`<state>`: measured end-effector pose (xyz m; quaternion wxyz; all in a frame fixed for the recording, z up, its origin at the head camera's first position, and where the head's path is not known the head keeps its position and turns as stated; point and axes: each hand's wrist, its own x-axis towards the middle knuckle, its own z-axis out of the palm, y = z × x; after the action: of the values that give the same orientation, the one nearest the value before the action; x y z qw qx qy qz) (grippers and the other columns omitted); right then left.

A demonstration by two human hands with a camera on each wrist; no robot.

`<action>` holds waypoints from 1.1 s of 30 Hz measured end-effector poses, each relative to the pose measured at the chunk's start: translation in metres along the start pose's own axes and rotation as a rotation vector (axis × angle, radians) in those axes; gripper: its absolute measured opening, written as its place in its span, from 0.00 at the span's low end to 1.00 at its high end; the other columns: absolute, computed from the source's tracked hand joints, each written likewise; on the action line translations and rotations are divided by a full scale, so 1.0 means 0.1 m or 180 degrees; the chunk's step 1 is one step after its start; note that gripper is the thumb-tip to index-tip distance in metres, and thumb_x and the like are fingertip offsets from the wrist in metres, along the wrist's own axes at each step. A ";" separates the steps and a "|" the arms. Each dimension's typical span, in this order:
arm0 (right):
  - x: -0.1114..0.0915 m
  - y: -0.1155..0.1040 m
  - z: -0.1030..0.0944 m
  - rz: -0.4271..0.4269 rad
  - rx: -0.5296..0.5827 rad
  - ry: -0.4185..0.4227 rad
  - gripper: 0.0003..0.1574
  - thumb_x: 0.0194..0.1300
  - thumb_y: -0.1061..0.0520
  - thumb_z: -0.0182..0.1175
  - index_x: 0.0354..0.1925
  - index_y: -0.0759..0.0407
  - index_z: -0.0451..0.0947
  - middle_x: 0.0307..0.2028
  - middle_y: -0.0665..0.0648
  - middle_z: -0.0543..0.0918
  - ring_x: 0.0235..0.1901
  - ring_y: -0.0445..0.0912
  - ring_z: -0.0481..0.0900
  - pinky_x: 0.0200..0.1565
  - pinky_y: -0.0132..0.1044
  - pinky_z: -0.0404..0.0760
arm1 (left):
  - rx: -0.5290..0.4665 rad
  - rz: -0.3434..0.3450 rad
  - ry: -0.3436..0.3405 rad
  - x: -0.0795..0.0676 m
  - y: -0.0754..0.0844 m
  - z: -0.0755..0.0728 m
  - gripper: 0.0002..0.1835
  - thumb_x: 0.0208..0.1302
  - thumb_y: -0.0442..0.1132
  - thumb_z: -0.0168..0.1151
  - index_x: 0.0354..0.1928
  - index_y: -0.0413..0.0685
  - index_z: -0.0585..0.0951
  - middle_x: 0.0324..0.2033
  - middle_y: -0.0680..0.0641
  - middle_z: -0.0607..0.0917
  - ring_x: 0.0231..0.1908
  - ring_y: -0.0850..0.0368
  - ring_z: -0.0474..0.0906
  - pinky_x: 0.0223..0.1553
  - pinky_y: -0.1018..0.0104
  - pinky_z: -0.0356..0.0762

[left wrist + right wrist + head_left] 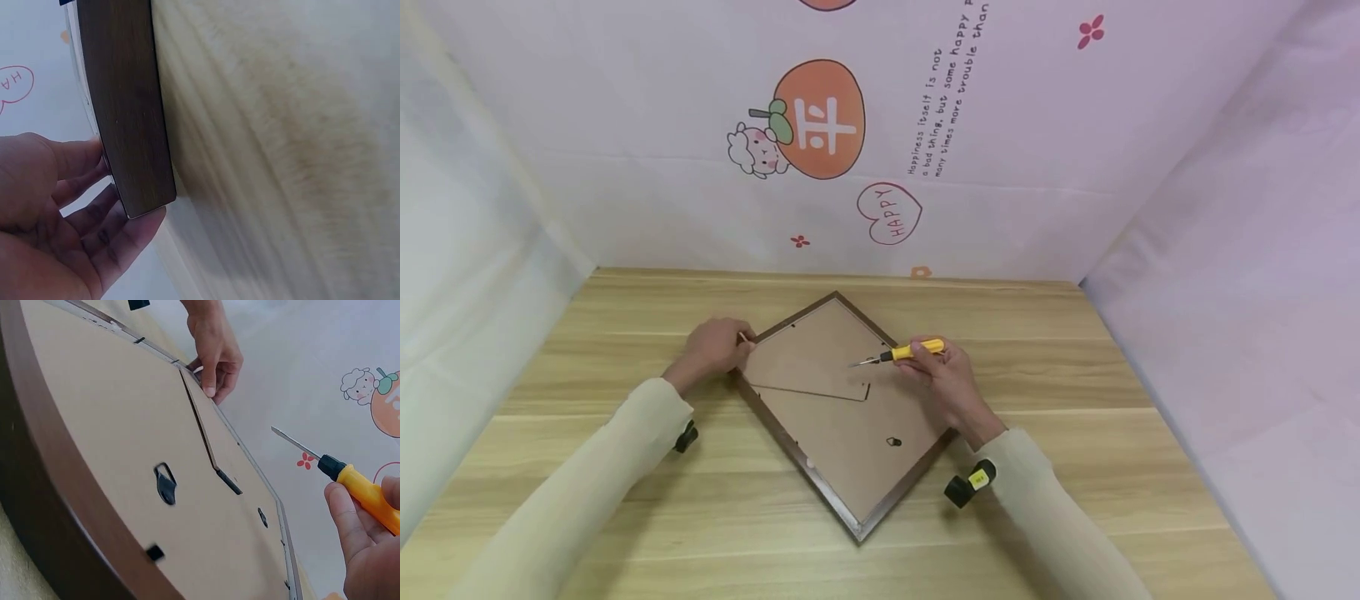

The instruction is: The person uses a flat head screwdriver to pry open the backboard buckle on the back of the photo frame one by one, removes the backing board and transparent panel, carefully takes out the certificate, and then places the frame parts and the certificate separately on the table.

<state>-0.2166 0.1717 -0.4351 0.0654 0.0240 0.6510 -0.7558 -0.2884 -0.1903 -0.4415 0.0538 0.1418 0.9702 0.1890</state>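
A picture frame lies face down, turned cornerwise, its brown backing board upward. The board carries a long slit ending in a short dark bar, and hanging hooks. Small black tabs line the border. At the left corner my left hand grips the frame, thumb on top and fingers around the corner's underside. My right hand holds a screwdriver with a yellow handle and black collar. Its metal shaft points left over the board in the head view.
The frame is on a light wood-grain tabletop. Behind it hangs a white printed backdrop, and pale sheets enclose both sides. A black camera is strapped to my right wrist, another to my left.
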 end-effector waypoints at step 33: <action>-0.01 0.00 0.01 0.0052 -0.0039 0.0000 0.26 0.73 0.53 0.54 0.61 0.67 0.65 0.44 0.55 0.85 0.43 0.42 0.87 0.59 0.45 0.78 | -0.0270 0.0271 -0.0070 -0.56 -0.02 0.12 0.20 0.67 0.35 0.55 0.58 0.32 0.75 0.45 0.33 0.84 0.44 0.40 0.82 0.46 0.45 0.81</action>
<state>-0.2159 0.1704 -0.4346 0.0718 0.0290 0.6554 -0.7513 -0.2333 -0.2044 -0.4502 0.0624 0.1826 0.9538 0.2305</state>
